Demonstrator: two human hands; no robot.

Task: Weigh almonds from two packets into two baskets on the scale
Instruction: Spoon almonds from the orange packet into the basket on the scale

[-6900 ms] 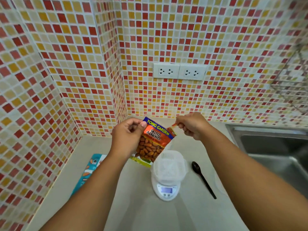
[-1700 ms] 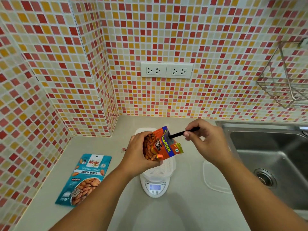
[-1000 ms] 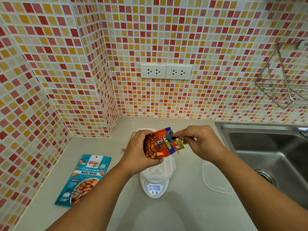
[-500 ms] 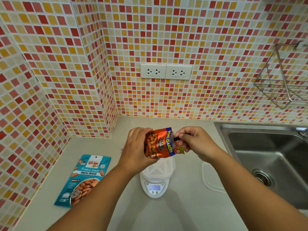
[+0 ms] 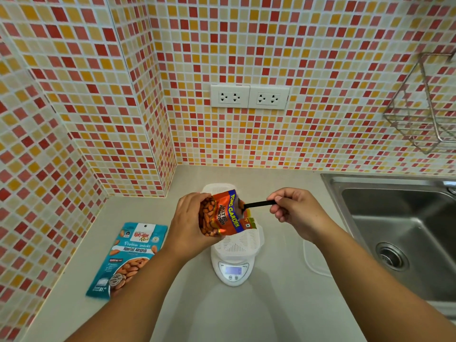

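At the near middle of the bench (image 5: 271, 307) stands a white scale (image 5: 233, 272) carrying a white perforated basket (image 5: 243, 243). Above it the left hand (image 5: 191, 227) wraps its grip around an opened orange almond packet (image 5: 223, 215), tipped sideways. The right hand (image 5: 296, 209) pinches a black spoon (image 5: 257, 204) whose bowl sits inside the packet's mouth. A blue almond packet (image 5: 125, 257) lies flat toward the left edge. A second basket (image 5: 217, 187) peeks out behind. The foil pouch looks light, soft and crinkly; it is best held around its middle.
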